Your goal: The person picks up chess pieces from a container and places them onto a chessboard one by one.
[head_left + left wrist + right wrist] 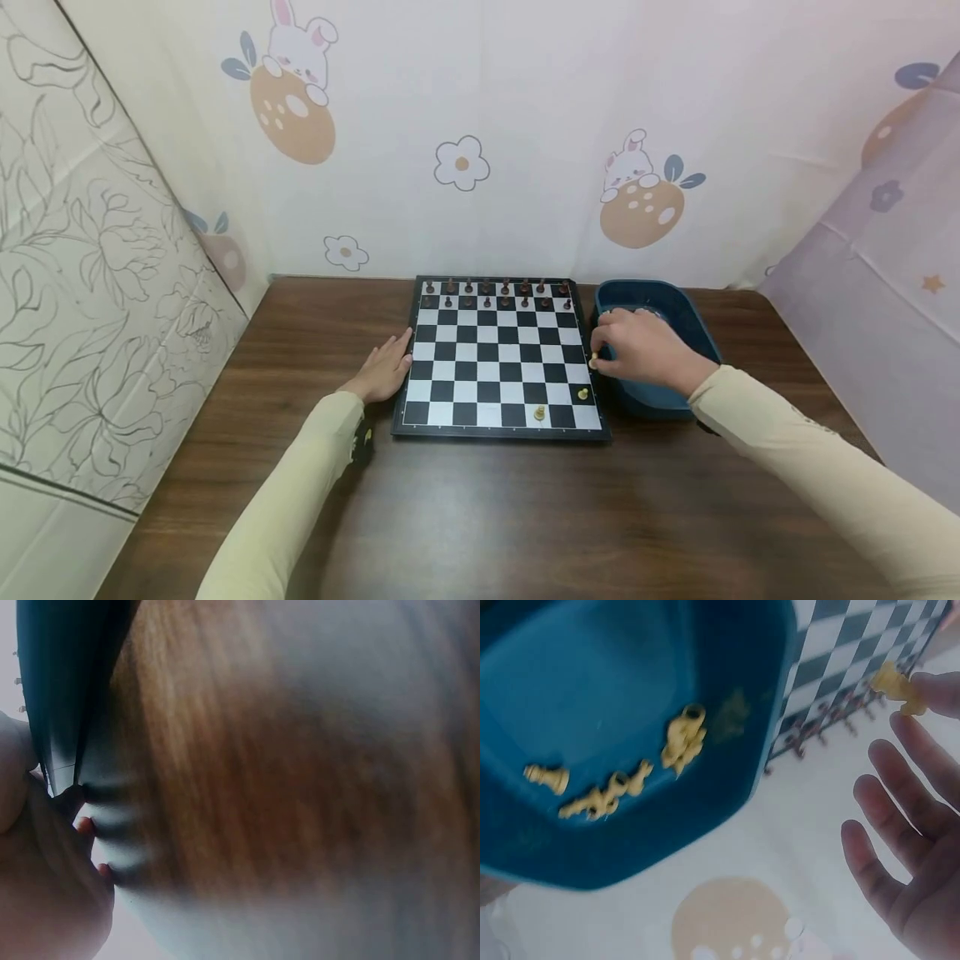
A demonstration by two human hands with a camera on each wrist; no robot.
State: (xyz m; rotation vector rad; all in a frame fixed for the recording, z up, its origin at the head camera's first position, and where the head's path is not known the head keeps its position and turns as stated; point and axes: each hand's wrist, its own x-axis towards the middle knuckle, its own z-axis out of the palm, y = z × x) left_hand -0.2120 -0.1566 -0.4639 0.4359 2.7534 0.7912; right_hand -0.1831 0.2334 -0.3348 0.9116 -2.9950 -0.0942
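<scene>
Yellow chessman (889, 681) is pinched in the right grip (641, 343) — near the chessboard (487, 352)

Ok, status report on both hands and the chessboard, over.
Right hand pinching yellow chess piece near chessboard. Left hand at chessboard's left edge. Nothing visibly in the way.

count: one chessboard (401, 417), eight rows of eight squares (488, 392). dark red pieces (505, 288) on it: sixteen, as two rows of eight. yellow pieces (582, 394) on it: two. yellow piece (593, 362) pinched in the right hand (641, 343): one. blue bin (648, 407): one. yellow pieces in the bin (682, 741): several, overlapping, exact number cannot be told; one lies apart. hands: two, counting the left hand (382, 368). sleeves (277, 500): two. table (495, 517): one. printed rabbits (298, 54) on the cloth (540, 100): two.
</scene>
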